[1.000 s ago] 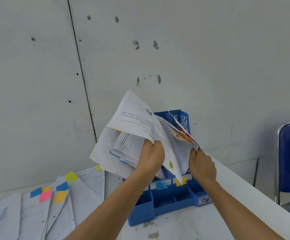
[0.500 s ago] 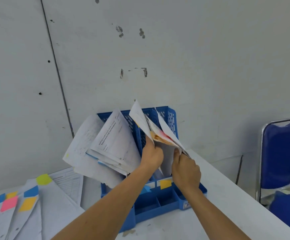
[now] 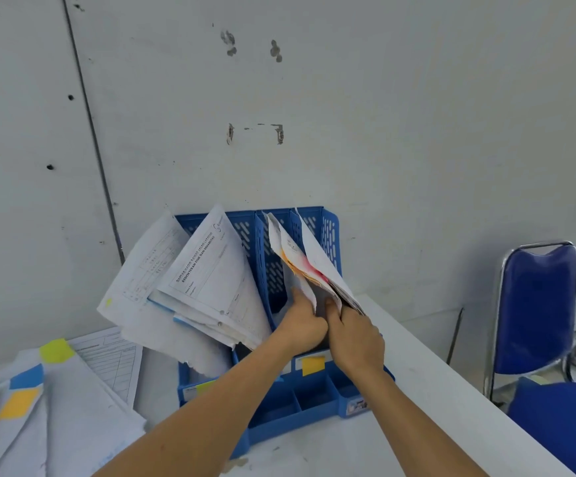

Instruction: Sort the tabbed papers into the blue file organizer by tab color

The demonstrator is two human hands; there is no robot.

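Grey wall (image 3: 383, 132) is backing a white table (image 3: 434, 390), at whose far edge the blue file organizer (image 3: 329, 235) is standing. I am watching both hands working at its right-hand end. The left hand (image 3: 302, 327) is curling its fingers round the nearer sheets of a sheaf of papers (image 3: 310, 266). The right hand (image 3: 355, 339) is pinching the remainder, thumb uppermost, apparently parting the sheaf so that it seats upright. I am unable to tell which of the two right slots is receiving it. An orange label (image 3: 313, 364) is marking the front below. Filed papers (image 3: 207, 287) are leaning leftward out of the left slot. Unsorted tabbed papers (image 3: 56, 407) are lying fanned at the table's near left corner, tabs exposed, presumably for reading colour.
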